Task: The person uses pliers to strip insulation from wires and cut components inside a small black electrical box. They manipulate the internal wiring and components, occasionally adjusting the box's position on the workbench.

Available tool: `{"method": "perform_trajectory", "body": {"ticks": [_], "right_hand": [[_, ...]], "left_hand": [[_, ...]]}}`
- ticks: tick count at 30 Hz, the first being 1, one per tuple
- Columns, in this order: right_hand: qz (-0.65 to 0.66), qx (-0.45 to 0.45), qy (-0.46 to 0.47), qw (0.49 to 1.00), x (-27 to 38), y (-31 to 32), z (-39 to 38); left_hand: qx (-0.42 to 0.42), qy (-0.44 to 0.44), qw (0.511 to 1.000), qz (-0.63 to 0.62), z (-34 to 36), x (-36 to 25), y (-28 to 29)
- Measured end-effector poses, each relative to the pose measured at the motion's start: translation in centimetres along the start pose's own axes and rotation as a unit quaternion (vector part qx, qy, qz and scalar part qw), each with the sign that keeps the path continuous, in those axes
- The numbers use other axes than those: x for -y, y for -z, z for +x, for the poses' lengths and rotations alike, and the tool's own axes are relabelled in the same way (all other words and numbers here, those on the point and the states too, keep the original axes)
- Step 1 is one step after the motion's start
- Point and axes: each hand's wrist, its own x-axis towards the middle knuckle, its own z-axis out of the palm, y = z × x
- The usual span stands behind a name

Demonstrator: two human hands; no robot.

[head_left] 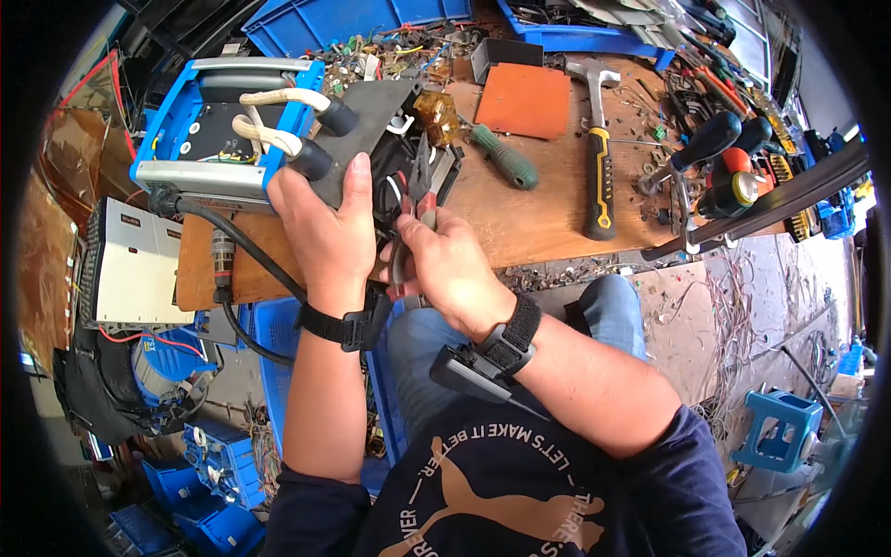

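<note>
My left hand (327, 227) grips the near edge of a dark grey panel (373, 113), thumb raised along it. Thick white cables with black plugs (311, 158) run from the panel to an opened blue-framed unit (223, 176) with silver bars. In my right hand (450, 274) is a pair of pliers (421, 172) with red and grey handles. The plier jaws point away from me, at the open black housing on the panel's right side. Whether the jaws grip anything there is too small to tell. An amber-coloured part (436, 116) sits just beyond the jaws.
On the wooden bench (538, 204) lie a green-handled screwdriver (506, 158), an orange square sheet (526, 99) and a hammer (600, 153). Several hand tools crowd the right side. Blue bins (348, 23) and small scrap parts line the back. A black cable (251, 243) passes beside my left wrist.
</note>
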Motion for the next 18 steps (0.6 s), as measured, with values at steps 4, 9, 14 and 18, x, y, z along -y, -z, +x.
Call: {"method": "perform_trajectory", "body": {"ticks": [4, 9, 14, 18], "right_hand": [[-0.054, 0.09, -0.076, 0.992, 2.0, 2.1, -1.2], [-0.204, 0.095, 0.057, 0.973, 4.4, 5.4, -4.0], [-0.485, -0.177, 0.326, 0.792, 9.1, 5.0, 1.9], [-0.542, -0.164, 0.282, 0.774, 10.1, 3.8, 3.6]], "left_hand": [[0.004, 0.014, 1.0, -0.005, 0.0, -0.2, 0.0], [0.001, -0.002, 1.0, -0.025, 0.1, -0.6, 0.2], [0.012, 0.001, 0.999, -0.031, 0.0, -0.4, 0.4], [0.009, 0.012, 0.999, -0.032, 0.1, -0.6, 0.3]]}}
